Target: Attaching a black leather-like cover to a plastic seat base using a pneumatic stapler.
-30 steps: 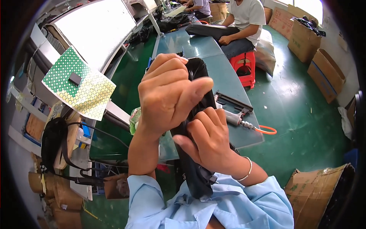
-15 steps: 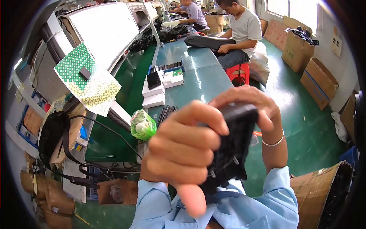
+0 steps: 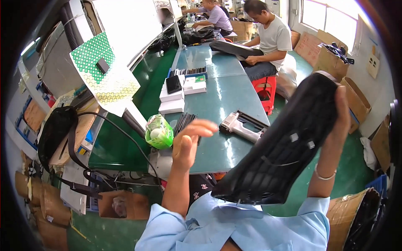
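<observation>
My right hand grips the upper right edge of a long black padded panel and holds it up, tilted, over the near end of the table. Its ribbed face shows two small light metal pieces and a thin curved cord or wire. My left hand is raised to the left of the panel, fingers apart, touching nothing. Between the hands, a silver and black staple gun lies on the green table, partly behind the panel.
On the table are a green tissue pack, dark strips, white boxes and a black phone. A co-worker sits on a red stool beyond. A cardboard box stands at my right.
My left hand has moved away from the panel, leftward, and its fingers have spread. The panel has swung up to the right in my right hand, uncovering the staple gun.
</observation>
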{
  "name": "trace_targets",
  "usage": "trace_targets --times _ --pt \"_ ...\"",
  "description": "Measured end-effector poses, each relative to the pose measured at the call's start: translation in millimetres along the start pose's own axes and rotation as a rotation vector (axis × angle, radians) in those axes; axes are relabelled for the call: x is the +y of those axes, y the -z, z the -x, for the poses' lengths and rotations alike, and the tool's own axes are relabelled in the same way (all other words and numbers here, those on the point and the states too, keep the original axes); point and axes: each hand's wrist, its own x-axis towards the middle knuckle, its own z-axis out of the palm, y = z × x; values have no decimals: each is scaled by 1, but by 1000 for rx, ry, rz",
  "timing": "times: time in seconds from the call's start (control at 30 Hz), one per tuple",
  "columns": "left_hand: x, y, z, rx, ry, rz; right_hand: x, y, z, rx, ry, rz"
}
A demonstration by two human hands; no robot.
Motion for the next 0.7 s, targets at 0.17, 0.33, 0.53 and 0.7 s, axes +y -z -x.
trace_targets --times 0.17,0.33,0.53,0.7 --pt "-36 42 127 282 536 114 -73 65 -2 -50 -78 -65" --pt "-29 13 165 439 590 362 -42 149 22 277 75 -82" --pt "16 59 215 749 674 270 90 134 69 600 -65 -101" --pt "79 65 236 1188 766 -17 175 70 110 748 -329 19"
